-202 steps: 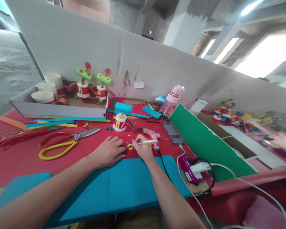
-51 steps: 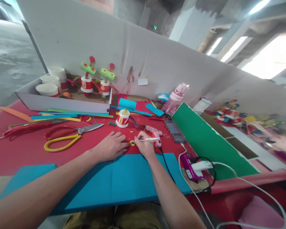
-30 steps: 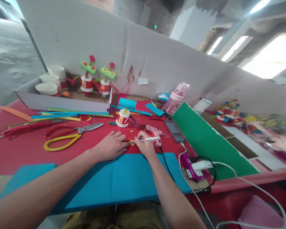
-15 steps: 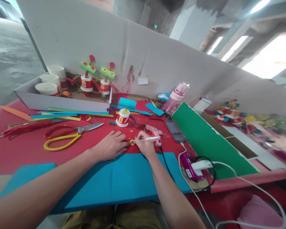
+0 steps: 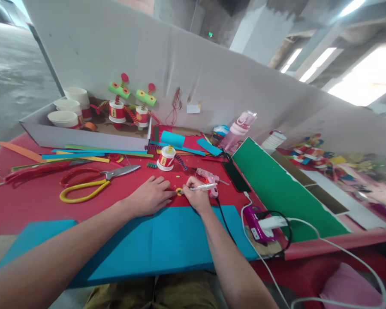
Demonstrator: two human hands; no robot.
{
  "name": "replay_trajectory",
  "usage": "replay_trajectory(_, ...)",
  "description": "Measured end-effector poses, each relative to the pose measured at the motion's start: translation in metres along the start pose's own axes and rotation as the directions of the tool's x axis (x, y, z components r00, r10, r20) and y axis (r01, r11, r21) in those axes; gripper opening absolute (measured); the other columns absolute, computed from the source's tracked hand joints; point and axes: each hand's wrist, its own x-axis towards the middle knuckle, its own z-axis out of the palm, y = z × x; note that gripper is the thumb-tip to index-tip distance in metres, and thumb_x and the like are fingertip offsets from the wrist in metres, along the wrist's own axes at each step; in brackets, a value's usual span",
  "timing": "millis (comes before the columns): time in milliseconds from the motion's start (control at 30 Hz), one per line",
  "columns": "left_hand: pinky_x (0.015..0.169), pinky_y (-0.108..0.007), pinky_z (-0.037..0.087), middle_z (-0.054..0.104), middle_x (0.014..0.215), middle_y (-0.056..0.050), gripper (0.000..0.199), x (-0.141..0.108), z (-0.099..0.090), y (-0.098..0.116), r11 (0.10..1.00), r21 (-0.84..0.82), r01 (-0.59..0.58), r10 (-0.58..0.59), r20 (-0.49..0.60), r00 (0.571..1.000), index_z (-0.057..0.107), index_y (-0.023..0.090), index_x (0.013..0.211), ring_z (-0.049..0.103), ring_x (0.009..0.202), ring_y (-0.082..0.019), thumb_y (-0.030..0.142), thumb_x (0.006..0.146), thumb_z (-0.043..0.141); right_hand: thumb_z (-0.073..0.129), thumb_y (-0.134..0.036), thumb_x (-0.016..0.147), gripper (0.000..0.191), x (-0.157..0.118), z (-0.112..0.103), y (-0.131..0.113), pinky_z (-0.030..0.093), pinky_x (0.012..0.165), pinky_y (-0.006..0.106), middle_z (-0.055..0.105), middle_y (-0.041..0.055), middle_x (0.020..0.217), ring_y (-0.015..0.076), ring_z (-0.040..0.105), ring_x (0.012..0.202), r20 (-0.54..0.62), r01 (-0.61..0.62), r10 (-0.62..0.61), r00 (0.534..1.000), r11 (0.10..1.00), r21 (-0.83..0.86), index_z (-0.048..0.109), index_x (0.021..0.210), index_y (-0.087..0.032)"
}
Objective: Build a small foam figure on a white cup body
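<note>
Yellow paper, cut as a small disc (image 5: 179,192), lies on the red table (image 5: 122,189) on our side of the red-and-white cup (image 5: 166,159), a little to its right. Our right hand (image 5: 195,194), to the right of the disc, has its fingers pinched round a clear pen (image 5: 204,187), the tip at the disc. Our left hand (image 5: 150,196) rests palm down nearer us than the cup, fingers loosely spread and grasping nothing we can see; its index fingertip reaches the disc's edge, though we cannot tell whether it presses on it.

Right of the cup we have the pink glue gun (image 5: 209,177), then the black phone (image 5: 236,176); left of it, the scissors (image 5: 83,198) lie with yellow and red handles. Behind the cup is a blue paper roll (image 5: 173,139), and behind it to the left, a box (image 5: 90,140) bears two green-headed figures (image 5: 117,112). A blue sheet (image 5: 167,244) spreads nearer us than the cup.
</note>
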Motion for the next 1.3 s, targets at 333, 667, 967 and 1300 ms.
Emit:
replay_trajectory(333,0.073,-0.034,0.033,0.058,0.096,-0.007,0.031,0.0001,-0.0005,-0.0001,1.0,-0.017,0.006,-0.006,-0.006,1.0,0.064,0.025,0.118,0.049,0.089,-0.022,0.034,0.097,0.044,0.053,-0.024,0.069,0.019,-0.0002,-0.0006,-0.0015,0.03,0.046,0.024,0.039,-0.0067,0.052,0.0112,0.038,0.048,-0.007,0.005,-0.005,1.0,1.0,-0.001,0.038,0.059,-0.024)
replay_trajectory(667,0.074,-0.034,0.034,0.058,0.096,-0.007,0.03,-0.0002,0.0001,-0.0003,1.0,-0.021,0.0,-0.001,-0.018,1.0,0.064,0.025,0.119,0.05,0.09,-0.022,0.034,0.096,0.046,0.053,-0.024,0.069,0.019,-0.0005,-0.0017,-0.0016,0.029,0.046,0.024,0.038,-0.0068,0.051,0.0112,0.039,0.048,-0.028,0.006,-0.007,1.0,1.0,-0.031,0.037,0.058,-0.024)
replay_trajectory(967,0.073,-0.034,0.034,0.058,0.096,-0.008,0.03,-0.0006,0.0009,-0.0006,1.0,-0.018,0.0,0.0,-0.019,1.0,0.063,0.026,0.119,0.05,0.09,-0.021,0.033,0.096,0.046,0.052,-0.024,0.068,0.018,-0.0009,-0.002,-0.0006,0.03,0.047,0.024,0.039,-0.0061,0.051,0.0117,0.04,0.049,-0.059,0.015,-0.019,0.998,0.998,-0.066,0.037,0.057,-0.023)
replay_trajectory(1300,0.072,-0.034,0.033,0.059,0.096,-0.008,0.031,0.0001,-0.0015,0.0003,1.0,-0.011,0.004,-0.004,-0.007,1.0,0.064,0.025,0.119,0.05,0.089,-0.022,0.034,0.096,0.045,0.051,-0.024,0.068,0.018,-0.0003,-0.0025,-0.0015,0.031,0.047,0.025,0.039,-0.006,0.05,0.0121,0.04,0.049,-0.086,0.017,-0.024,0.996,0.996,-0.086,0.037,0.057,-0.024)
